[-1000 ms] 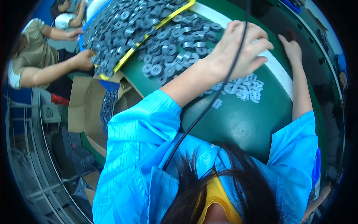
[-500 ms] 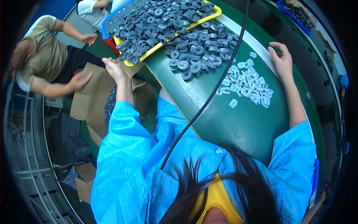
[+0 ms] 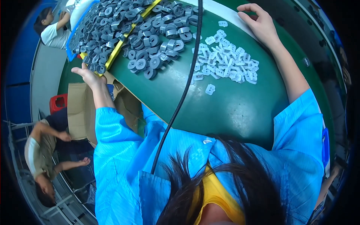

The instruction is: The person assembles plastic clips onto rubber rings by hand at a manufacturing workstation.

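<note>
At the table's (image 3: 240, 112) near-left edge the left hand (image 3: 87, 73) lay loosely curled with fingertips touching the grey rings (image 3: 150, 30) heaped just beyond it, while the right hand (image 3: 258, 22) rested far across, fingers bent but empty, white clips (image 3: 228, 62) scattered just beside its wrist.

The left hand (image 3: 85, 72) has dropped from the grey rings (image 3: 150, 41) to the table edge (image 3: 123, 88).

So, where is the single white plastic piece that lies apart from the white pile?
In the head view, the lone white piece lies on the green table, just below the white pile and right of the black cable.
</note>
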Available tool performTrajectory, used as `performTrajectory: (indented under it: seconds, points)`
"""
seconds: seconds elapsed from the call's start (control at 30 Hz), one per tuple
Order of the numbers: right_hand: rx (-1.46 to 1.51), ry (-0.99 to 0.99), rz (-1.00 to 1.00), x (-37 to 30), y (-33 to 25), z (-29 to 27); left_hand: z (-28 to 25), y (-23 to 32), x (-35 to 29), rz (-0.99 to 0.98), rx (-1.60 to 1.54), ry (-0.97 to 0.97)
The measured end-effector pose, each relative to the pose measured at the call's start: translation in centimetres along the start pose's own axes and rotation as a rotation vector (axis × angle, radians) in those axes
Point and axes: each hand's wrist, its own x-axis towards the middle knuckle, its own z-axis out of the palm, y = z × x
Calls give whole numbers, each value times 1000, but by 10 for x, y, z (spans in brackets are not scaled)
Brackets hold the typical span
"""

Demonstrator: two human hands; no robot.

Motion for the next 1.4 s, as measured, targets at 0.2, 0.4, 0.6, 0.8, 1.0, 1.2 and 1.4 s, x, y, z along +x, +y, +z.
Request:
performTrajectory:
  seconds: [0.2,0.4,0.6,0.8,1.0,1.2,1.4]
  points:
    - [-37,28,-10,-6,0,-3,-5,-11,-3,-20,-82,-91]
    - [-29,24,-9,-6,-3,-3,-9,-4,-7,-8,-139,-110]
    - [19,56,-12,-2,1,1,28,41,-29,911,204,32]
    - [120,75,-11,-2,-16,1,184,41,-121,1277,825,-996]
    - [102,82,-41,-6,-13,3,227,-14,-115,1278,1326,-1018]
    - [30,-68,6,-2,-6,-2,239,-25,-111,1379,1192,-947]
    - [-173,-169,-544,-6,-15,14,228,-12,-122,1082,655,-845]
